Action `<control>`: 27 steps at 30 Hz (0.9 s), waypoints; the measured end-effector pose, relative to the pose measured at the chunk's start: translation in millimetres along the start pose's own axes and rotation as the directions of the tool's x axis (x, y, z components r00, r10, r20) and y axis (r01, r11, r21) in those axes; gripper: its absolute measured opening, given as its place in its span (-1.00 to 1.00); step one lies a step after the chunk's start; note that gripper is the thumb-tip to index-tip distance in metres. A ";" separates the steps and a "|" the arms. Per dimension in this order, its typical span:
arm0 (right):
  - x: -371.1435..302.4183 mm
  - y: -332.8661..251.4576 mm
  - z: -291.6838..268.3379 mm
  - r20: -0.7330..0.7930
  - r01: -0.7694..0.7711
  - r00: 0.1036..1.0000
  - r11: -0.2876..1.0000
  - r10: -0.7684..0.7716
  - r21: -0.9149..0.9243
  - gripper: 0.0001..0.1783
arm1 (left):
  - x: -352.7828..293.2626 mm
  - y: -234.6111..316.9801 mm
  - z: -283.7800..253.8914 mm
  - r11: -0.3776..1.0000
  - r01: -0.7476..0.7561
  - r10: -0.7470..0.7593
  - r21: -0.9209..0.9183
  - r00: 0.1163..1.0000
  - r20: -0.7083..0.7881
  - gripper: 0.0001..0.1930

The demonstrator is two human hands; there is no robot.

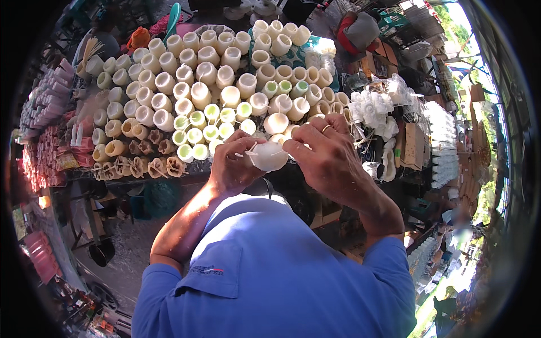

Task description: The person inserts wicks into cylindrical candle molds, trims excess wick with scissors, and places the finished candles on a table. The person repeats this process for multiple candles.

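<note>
My left hand (232,162) is closed round the left side of a white, rounded candle (269,158), held up in front of my chest. Thin white strands, like bits of wick, stick out near the left fingertips and across the candle's top. My right hand (329,156), with a ring on one finger, has its fingers bent together at the candle's right edge. What those right fingertips pinch, if anything, is hidden. Just beyond my hands stand rows of cream candles (200,94) and smaller green-centred candles (211,133) on the table.
Brown flower-shaped candles (158,167) line the table's near left edge. Wrapped white bundles (371,107) and a cardboard box (414,147) are on the right. Pink stacked pieces (48,101) stand far left. Another person (360,31) is at the far side.
</note>
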State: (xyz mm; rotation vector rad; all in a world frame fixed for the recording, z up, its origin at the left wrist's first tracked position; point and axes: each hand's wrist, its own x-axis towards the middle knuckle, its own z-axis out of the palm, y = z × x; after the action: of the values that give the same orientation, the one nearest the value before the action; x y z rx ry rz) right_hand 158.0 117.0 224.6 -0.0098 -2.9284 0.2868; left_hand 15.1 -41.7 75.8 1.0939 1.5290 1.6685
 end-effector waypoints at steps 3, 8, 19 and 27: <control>1.0 -0.8 -2.4 0.037 -0.023 0.999 0.997 0.025 -0.073 -0.76 | 2.3 0.4 3.0 0.999 -0.015 0.015 -0.031 1.000 0.003 -0.40; 0.9 0.2 -3.1 0.020 -0.027 0.999 0.998 0.028 -0.048 -0.85 | 4.5 -3.3 4.7 0.999 -0.052 0.053 -0.007 0.998 0.022 -0.38; -2.7 4.8 -4.6 0.107 -0.034 0.994 0.999 0.037 -0.030 -0.88 | 3.0 4.4 7.9 1.000 -0.021 0.021 0.016 0.999 0.032 -0.38; 0.6 8.1 4.4 0.166 0.044 0.985 0.999 -0.038 -0.030 -0.88 | 3.0 -0.3 16.1 0.986 -0.164 0.164 -0.023 0.986 -0.018 -0.33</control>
State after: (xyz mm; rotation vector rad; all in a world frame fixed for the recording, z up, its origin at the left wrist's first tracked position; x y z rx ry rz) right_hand 156.4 124.1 218.9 0.0732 -3.0939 0.2424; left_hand 27.9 -31.4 75.8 1.2243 1.4585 1.8046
